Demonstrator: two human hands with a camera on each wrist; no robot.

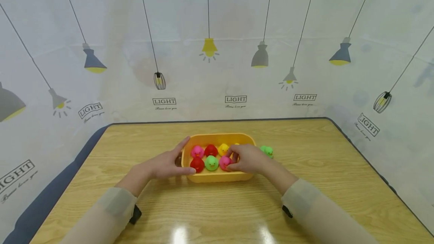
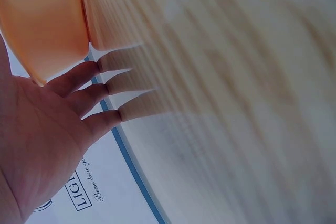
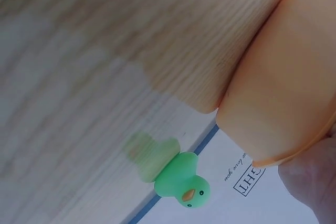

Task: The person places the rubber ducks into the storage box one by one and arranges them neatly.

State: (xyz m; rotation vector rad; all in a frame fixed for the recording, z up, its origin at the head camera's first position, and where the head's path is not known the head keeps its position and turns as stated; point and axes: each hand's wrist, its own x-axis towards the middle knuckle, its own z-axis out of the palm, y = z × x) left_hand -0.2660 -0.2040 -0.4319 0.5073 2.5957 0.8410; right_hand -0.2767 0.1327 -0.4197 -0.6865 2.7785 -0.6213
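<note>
An orange plastic bin [image 1: 220, 178] holds several rubber ducks. In its back row are a pink duck [image 1: 197, 151], a red duck [image 1: 211, 150] and a yellow duck [image 1: 223, 149], with a bit of yellow behind my right hand. The front row has a red duck [image 1: 197, 165], a green duck [image 1: 211, 163] and a pink rubber duck [image 1: 224, 162]. My right hand [image 1: 250, 158] reaches over the bin's right side and pinches that front pink duck. With fingers spread and fairly straight, my left hand [image 1: 166, 165] spans the bin's left end, thumb along the near rim.
Just right of the bin, another green duck [image 3: 178, 179] stands on the wooden table [image 1: 210, 202]. A dark edge trim [image 1: 217, 121] borders the tabletop. Behind it hangs a pale wall covering [image 1: 200, 82] printed with lamps.
</note>
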